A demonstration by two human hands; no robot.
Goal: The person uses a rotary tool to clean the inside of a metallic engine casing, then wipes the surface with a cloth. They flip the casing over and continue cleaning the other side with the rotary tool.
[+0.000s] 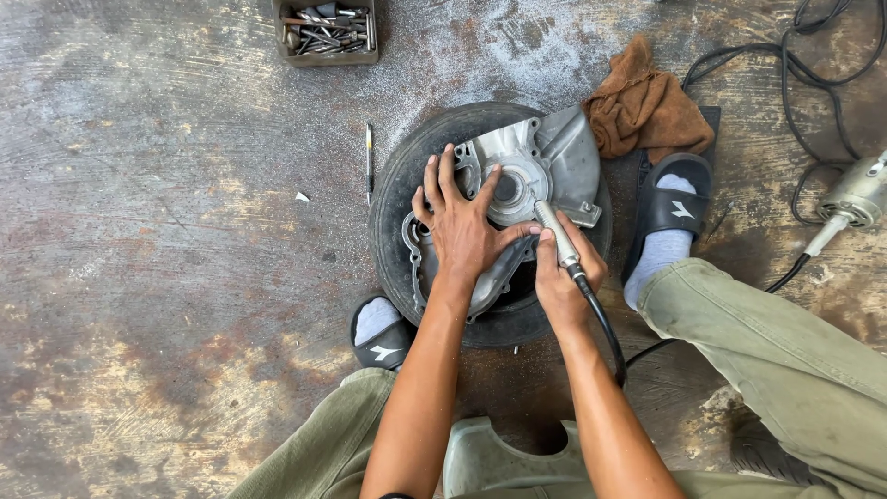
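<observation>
Grey cast-metal engine cover [545, 162] is pressed by spread left hand [462, 231] fingers atop black rubber tyre [397, 185]; slim metal grinder handpiece [557, 234] is pinched by right hand [564, 277].

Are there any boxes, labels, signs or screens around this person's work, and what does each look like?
No signs or screens show, and no label is readable as such.
Small open box: top of the floor, left of centre; rectangular, dull brown-grey, full of metal bits and tools.
White marks on the black sandals: one each, by the tyre; small angular shapes.
</observation>
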